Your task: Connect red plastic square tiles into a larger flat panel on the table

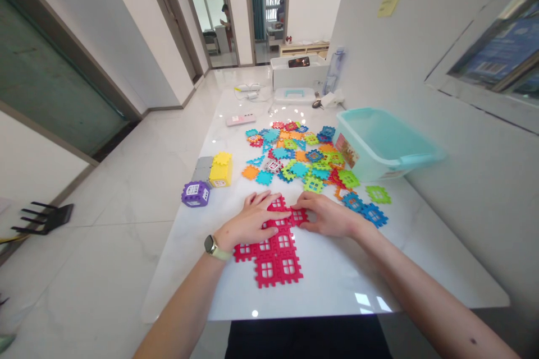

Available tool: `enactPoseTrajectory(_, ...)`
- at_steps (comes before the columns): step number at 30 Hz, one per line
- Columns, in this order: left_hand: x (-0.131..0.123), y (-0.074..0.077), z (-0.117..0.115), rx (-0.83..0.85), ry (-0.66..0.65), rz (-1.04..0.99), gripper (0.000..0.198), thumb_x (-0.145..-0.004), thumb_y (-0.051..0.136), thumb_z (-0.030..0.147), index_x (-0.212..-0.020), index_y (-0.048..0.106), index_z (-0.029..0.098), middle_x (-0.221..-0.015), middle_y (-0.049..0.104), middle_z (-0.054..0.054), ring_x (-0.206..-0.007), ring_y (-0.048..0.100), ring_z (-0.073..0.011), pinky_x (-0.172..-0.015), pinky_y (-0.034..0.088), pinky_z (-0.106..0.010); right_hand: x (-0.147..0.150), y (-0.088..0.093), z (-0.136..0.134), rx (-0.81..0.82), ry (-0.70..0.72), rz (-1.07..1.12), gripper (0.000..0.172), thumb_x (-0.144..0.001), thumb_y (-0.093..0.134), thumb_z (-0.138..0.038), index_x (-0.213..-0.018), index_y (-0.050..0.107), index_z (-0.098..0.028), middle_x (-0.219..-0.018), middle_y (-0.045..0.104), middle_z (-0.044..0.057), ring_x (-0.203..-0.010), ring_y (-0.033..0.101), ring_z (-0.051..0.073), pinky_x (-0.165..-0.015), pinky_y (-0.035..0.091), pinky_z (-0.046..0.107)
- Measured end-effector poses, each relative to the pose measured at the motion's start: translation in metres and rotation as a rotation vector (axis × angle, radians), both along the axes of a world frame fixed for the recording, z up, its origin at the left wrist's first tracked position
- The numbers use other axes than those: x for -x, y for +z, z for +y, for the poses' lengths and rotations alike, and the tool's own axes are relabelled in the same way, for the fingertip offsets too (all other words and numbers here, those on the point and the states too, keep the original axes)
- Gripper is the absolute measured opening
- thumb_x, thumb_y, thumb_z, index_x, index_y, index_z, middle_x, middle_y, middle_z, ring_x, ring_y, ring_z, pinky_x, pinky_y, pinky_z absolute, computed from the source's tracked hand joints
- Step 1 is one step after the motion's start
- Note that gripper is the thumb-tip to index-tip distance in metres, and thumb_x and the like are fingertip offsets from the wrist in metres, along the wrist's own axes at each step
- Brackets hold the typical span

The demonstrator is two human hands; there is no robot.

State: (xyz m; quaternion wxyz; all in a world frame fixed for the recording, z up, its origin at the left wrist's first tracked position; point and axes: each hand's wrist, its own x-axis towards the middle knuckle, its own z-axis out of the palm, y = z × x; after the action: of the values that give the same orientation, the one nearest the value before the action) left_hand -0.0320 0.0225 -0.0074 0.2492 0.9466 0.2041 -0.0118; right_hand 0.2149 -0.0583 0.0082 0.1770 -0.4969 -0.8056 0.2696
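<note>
The red plastic panels [275, 255] lie flat on the white table [337, 294], directly in front of the person. They are joined edge to edge into a cross-shaped sheet, each panel moulded with a window pattern. The left hand [250, 221] rests on the upper part of the sheet, open and unclenched, with its fingers stretched toward the right hand [326, 214]. That hand comes in from the other side, its fingers curled against the sheet's upper right panel; whether they are gripping it or only touching it cannot be told. A smartwatch [211, 244] sits on the left wrist.

Just past the right hand lie two joined blue panels [362, 207] and a green panel [378, 194]. Farther up the table is a heap of coloured plastic panels [295, 154], beside a teal plastic tub [379, 143]. To the left stand a yellow toy house [221, 169] and a purple toy house [196, 193], touching a grey panel stack [202, 168]. Beyond these are a pink box [241, 119], a white box [298, 74] and a water bottle [334, 70]. Another person [226, 28] stands in a distant room.
</note>
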Motion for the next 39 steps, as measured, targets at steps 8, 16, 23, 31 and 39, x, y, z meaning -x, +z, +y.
enactPoseTrajectory(8,-0.001,-0.002,0.003,0.119,0.016,-0.034,0.063,-0.081,0.053,0.010,-0.136,0.050,0.041,-0.160,0.021,0.004,-0.149,0.013,-0.0269,-0.119,0.004,-0.056,0.003,-0.003,-0.001,0.026,0.014,-0.020,0.031,-0.079,0.069,-0.022,-0.109,0.068,-0.021,-0.103,0.062,0.008,-0.091,0.061,0.022,-0.086,0.048,0.034)
enactPoseTrajectory(16,0.001,-0.003,0.007,0.207,0.099,-0.102,0.077,-0.077,0.043,0.004,-0.148,0.031,0.031,-0.157,0.032,0.000,-0.148,0.019,-0.0200,-0.121,0.007,-0.050,0.001,0.001,-0.002,0.065,0.007,-0.039,0.029,-0.078,0.068,-0.023,-0.108,0.068,-0.020,-0.100,0.061,0.008,-0.087,0.061,0.021,-0.083,0.049,0.034)
enactPoseTrajectory(23,-0.003,0.000,-0.002,0.063,0.031,-0.028,0.060,-0.082,0.052,0.010,-0.131,0.054,0.043,-0.159,0.024,0.004,-0.148,0.016,-0.0293,-0.117,0.009,-0.060,0.004,0.001,-0.004,0.073,-0.029,-0.042,0.029,-0.076,0.070,-0.022,-0.105,0.071,-0.022,-0.096,0.060,0.006,-0.085,0.061,0.020,-0.080,0.049,0.032)
enactPoseTrajectory(31,-0.005,-0.001,-0.005,0.004,0.042,-0.013,0.054,-0.084,0.059,0.017,-0.130,0.055,0.045,-0.159,0.024,0.000,-0.147,0.017,-0.0311,-0.116,0.011,-0.061,0.004,-0.005,-0.004,0.059,-0.037,-0.056,0.028,-0.078,0.072,-0.024,-0.106,0.071,-0.022,-0.100,0.059,0.006,-0.089,0.062,0.020,-0.082,0.048,0.031)
enactPoseTrajectory(39,-0.011,0.004,-0.010,0.018,0.002,-0.093,0.035,-0.087,0.063,0.022,-0.115,0.068,0.042,-0.163,0.009,0.005,-0.148,0.012,-0.0326,-0.115,0.015,-0.058,0.006,0.004,-0.001,-0.001,-0.017,-0.003,0.026,-0.082,0.070,-0.029,-0.106,0.070,-0.021,-0.103,0.062,0.007,-0.085,0.063,0.019,-0.080,0.050,0.031)
